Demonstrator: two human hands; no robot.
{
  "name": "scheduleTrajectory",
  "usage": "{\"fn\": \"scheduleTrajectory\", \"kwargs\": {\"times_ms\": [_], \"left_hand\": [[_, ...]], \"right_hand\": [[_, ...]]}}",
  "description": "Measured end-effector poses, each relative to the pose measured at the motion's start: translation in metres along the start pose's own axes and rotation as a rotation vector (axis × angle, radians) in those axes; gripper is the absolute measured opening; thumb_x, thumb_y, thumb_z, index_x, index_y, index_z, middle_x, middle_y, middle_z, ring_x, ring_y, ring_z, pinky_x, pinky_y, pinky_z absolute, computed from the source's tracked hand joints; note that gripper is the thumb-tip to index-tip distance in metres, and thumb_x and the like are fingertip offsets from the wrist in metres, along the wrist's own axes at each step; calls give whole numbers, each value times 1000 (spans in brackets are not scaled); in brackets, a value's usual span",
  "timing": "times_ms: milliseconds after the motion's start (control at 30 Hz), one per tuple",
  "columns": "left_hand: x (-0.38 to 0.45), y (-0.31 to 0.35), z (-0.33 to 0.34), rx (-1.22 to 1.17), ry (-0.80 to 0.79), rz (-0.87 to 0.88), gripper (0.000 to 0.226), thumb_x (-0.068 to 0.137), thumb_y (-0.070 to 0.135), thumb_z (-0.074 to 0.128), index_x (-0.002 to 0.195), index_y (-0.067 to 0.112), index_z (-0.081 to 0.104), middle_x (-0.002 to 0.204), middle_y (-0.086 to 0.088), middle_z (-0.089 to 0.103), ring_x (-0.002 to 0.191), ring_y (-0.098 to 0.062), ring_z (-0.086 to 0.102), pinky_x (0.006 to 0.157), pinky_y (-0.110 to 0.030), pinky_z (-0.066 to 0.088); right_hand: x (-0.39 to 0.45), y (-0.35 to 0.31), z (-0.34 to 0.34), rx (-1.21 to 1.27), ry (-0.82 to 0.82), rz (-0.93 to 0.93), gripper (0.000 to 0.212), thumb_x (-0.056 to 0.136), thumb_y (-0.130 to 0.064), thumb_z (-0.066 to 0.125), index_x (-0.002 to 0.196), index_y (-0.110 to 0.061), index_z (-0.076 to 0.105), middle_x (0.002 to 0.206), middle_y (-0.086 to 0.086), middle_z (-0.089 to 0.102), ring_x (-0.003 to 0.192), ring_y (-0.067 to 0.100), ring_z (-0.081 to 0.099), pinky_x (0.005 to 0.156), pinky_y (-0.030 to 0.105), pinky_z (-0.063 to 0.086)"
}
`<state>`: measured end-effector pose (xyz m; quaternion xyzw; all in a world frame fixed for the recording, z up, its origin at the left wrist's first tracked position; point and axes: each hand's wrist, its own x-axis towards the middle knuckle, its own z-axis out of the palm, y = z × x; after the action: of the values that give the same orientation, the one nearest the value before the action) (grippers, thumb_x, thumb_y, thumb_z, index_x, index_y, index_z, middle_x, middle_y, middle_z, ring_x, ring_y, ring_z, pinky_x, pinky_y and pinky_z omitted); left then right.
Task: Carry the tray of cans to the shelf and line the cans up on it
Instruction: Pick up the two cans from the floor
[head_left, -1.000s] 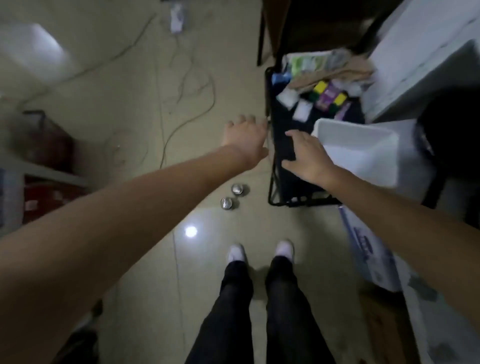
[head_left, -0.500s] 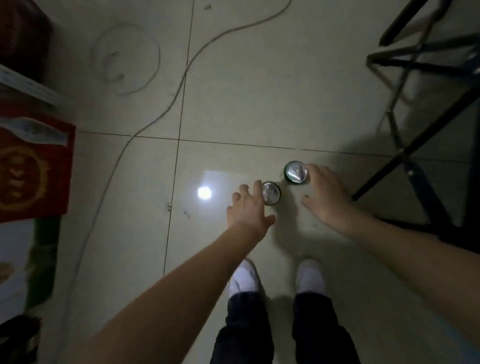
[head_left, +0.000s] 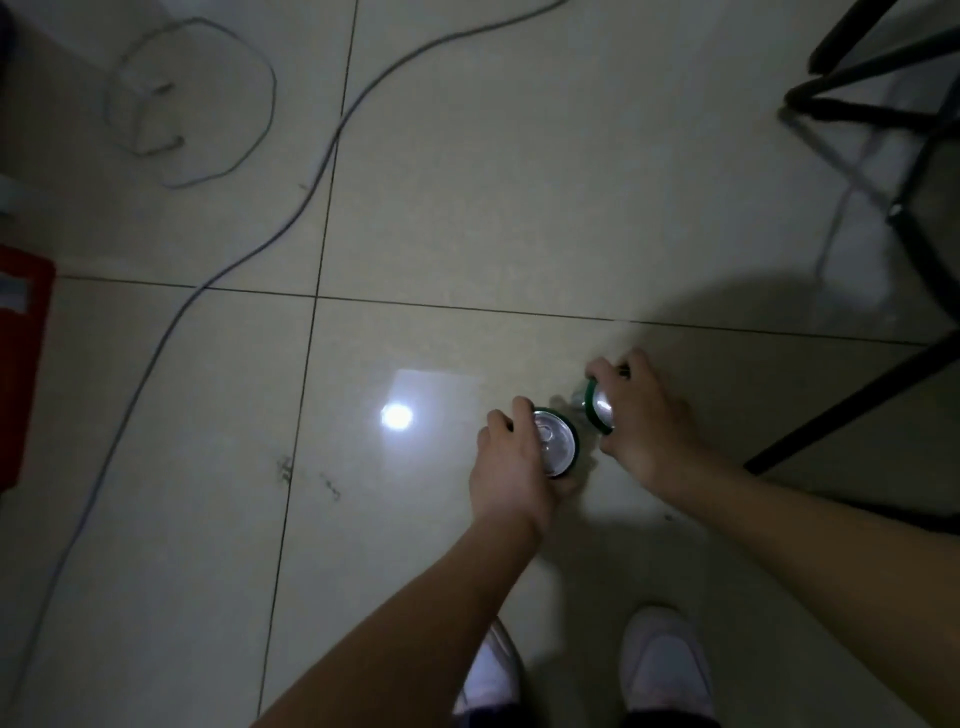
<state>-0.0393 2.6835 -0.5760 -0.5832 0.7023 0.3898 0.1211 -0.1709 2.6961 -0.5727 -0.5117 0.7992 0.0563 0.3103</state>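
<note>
Down at floor level: no brand or writing readable on either can, frame is dim and the sides are mostly hidden by fingers. Only a green rim band and a silver top show on each.

Left can (head_left: 555, 441): upright, silver lid facing the camera, pull-tab visible, green edge on its right side. The left hand (head_left: 511, 465) is wrapped around it, fingers curled over the far side and thumb at the near side.

Right can (head_left: 600, 407): tilted, lid turned toward the left, green ring around the lid. The right hand (head_left: 641, 421) is closed around its body, fingers over the top, thumb below. Cannot tell if either can still touches the floor.

Both cans sit over the same tile of the beige tiled floor (head_left: 467, 182), just below the horizontal grout line, right of the vertical one, near each other but apart. A bright lamp reflection (head_left: 397, 415) lies on that tile left of the left hand.

Two white shoes (head_left: 665, 670) at the bottom edge, below the hands. A grey cable (head_left: 291, 228) runs diagonally across the upper left tiles, with a loop near the top left corner. A red box (head_left: 23, 364) at the left edge, label unreadable. A black metal frame (head_left: 883, 109) at the right edge.
</note>
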Motion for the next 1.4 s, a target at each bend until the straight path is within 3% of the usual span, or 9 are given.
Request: {"fn": "scheduleTrajectory", "kwargs": {"times_ms": [167,333,567,767,833,900,1067,1267,1400], "left_hand": [[-89,38,-104,165,-16,114,67,65,28,71,121,17,37,116,-7,47,106,-28,49,66,-32,39],[-206,116,-258,282,-26,236,71,63,32,73,122,18,36,116,-8,50,108,-29,52,68,-30,38],[-364,273,-465,540,79,634,74,58,35,76,121,19,41,114,-10,55,103,-32,56,66,-30,37],[-495,393,-535,786,126,1008,73,51,48,72,117,31,44,109,1,59,100,-25,58,73,-31,50],[-542,431,-533,842,138,1123,71,50,52,71,113,32,45,105,4,61,95,-23,59,74,-33,52],[-588,465,-516,879,127,1226,71,50,53,71,112,31,46,102,3,62,92,-21,59,75,-31,51],[-685,532,-424,1021,99,1491,74,51,55,72,115,29,47,85,6,51,86,-19,55,78,-24,34],[-770,595,-270,1152,-123,1803,72,53,57,68,114,28,44,87,4,56,84,-19,48,87,-28,34],[-829,620,-172,1234,-216,1962,79,54,53,73,122,25,43,114,-5,63,103,-26,55,100,-38,40]], "right_hand": [[-91,-42,-96,-49,-63,-124,59,76,-1,56,126,-24,37,131,8,32,114,31,43,81,38,47],[-204,-93,-276,-144,-99,-216,60,76,-8,62,128,-22,36,128,9,37,115,30,48,79,37,45],[-381,-115,-519,-125,157,-289,70,69,-24,72,130,-25,38,123,8,43,112,31,52,78,38,45],[-535,-75,-634,-187,321,-234,77,60,-39,74,128,-27,39,120,4,52,107,29,55,70,33,42],[-593,-48,-650,-170,377,-180,74,56,-42,72,122,-30,40,118,-1,55,105,25,55,74,36,48],[-651,-18,-655,-118,446,-112,72,55,-43,72,118,-32,39,113,-4,57,96,22,56,68,33,45],[-782,67,-618,1,573,69,72,56,-45,75,114,-32,35,115,-6,57,91,19,51,67,32,39],[-913,159,-519,182,538,327,67,57,-43,76,111,-33,38,115,-5,59,100,18,57,85,38,49],[-986,200,-460,273,612,531,70,56,-40,77,116,-29,44,119,-6,59,103,13,55,85,29,47]]}}
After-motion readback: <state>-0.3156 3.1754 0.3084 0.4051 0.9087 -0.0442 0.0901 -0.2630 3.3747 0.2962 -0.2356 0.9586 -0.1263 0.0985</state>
